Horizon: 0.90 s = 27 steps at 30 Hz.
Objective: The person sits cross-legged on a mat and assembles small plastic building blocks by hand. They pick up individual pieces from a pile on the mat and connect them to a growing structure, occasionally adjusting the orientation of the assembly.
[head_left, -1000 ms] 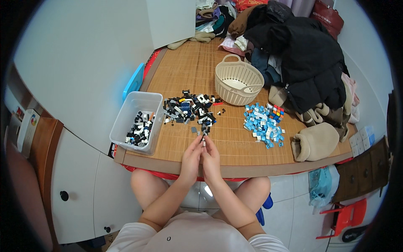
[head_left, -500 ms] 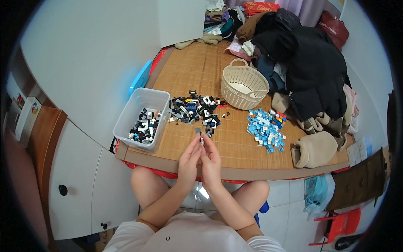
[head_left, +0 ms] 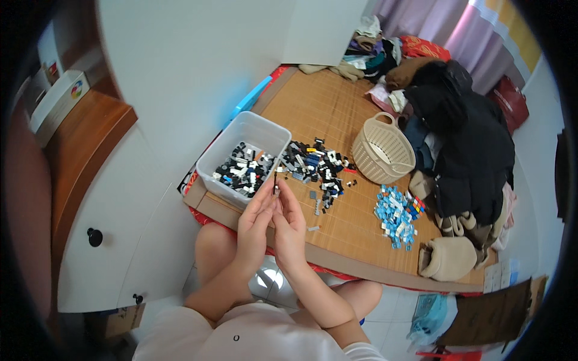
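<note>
Both my hands come together near the table's front edge, just right of the clear plastic bin (head_left: 211, 171). Between the fingertips of my left hand (head_left: 255, 224) and my right hand (head_left: 289, 227) is a small dark and light toy brick piece (head_left: 276, 180), held upright. Fingers cover its lower part, so its full shape is hidden. Black, white and grey toy bricks (head_left: 241, 171) lie inside the bin. Past my hands spreads a loose pile of similar bricks (head_left: 313, 161). A few grey pieces (head_left: 313, 228) lie closer to the edge.
A beige woven basket (head_left: 385, 159) stands behind the brick pile. To the right lie light blue and white bricks (head_left: 394, 219) beside a puzzle cube (head_left: 415, 207). Heaped clothes (head_left: 475, 150) and a beige cushion-like item (head_left: 448, 259) take up the right side. A blue lid (head_left: 250, 99) leans behind the bin.
The view has turned, so the table appears tilted and shifted right. My hands now appear nearer the bin, still together on the small brick piece.
</note>
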Available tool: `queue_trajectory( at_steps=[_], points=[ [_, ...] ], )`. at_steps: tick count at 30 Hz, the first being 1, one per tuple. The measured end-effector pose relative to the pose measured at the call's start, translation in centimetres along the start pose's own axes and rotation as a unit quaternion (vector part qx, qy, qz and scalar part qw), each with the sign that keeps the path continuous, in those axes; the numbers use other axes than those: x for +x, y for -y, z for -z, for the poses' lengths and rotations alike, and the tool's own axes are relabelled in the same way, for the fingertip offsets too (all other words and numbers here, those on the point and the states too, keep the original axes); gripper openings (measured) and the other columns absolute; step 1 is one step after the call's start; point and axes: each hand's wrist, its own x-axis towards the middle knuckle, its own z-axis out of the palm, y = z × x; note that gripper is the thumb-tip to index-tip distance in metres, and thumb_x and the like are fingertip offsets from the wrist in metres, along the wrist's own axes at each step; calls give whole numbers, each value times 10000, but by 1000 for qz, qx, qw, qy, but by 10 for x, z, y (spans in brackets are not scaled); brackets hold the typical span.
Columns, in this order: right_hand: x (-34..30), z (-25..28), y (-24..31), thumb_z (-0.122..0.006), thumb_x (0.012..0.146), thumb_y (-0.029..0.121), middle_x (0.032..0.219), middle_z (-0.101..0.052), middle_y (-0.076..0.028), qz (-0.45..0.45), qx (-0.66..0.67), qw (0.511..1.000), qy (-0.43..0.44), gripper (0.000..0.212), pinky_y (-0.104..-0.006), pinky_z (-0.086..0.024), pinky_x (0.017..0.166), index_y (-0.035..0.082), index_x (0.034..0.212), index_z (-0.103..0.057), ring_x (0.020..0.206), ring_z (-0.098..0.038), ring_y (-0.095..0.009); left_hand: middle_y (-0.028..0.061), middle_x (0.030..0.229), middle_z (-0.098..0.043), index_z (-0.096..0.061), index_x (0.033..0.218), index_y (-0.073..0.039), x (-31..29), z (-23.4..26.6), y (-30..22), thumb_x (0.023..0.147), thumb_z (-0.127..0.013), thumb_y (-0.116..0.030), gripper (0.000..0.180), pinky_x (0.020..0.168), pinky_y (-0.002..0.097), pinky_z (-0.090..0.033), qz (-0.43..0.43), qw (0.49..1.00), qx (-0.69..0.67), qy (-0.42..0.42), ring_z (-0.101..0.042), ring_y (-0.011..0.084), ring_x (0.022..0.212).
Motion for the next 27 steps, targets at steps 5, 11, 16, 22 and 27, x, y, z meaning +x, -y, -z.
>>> queue_trajectory(
  at_steps=[5,11,16,22,27],
  points=[
    [11,-23,-9,-339,835,-89,1339,-363,-130,0,-27,999,25,505,-280,-303,996,-8,1332,-307,1201,-386,-178,211,1353,-314,-303,1309,73,8,18,-15,869,-353,-8,451,1045,325,-260,-28,999,-9,-31,-301,244,1278],
    [20,-37,-18,-357,831,-80,1354,-340,-130,-10,-31,998,58,518,-285,-277,1014,-12,1339,-288,1229,-350,-180,198,1348,-330,-316,1309,63,12,30,-27,850,-361,-17,468,1046,335,-243,-26,997,-7,-70,-280,241,1290],
    [26,-42,-21,-384,824,-72,1386,-293,-137,-14,-48,997,56,536,-306,-197,1060,-8,1345,-276,1282,-279,-193,156,1358,-337,-329,1309,55,14,38,-30,827,-368,-20,489,1037,335,-244,-35,996,33,-79,-309,225,1261],
    [29,-31,-29,-403,816,-65,1409,-259,-138,-4,-35,997,66,549,-326,-135,1084,-1,1347,-277,1316,-224,-206,144,1355,-349,-334,1309,52,13,35,-32,820,-370,-14,495,1023,333,-256,-42,995,42,-82,-325,215,1243],
    [21,-23,-19,-396,810,-75,1404,-273,-128,-4,-36,998,44,546,-330,-180,1074,-4,1340,-288,1315,-227,-205,148,1349,-358,-342,1305,49,8,24,-30,823,-375,-13,487,1021,332,-264,-37,995,69,-63,-317,221,1260]
  ],
)
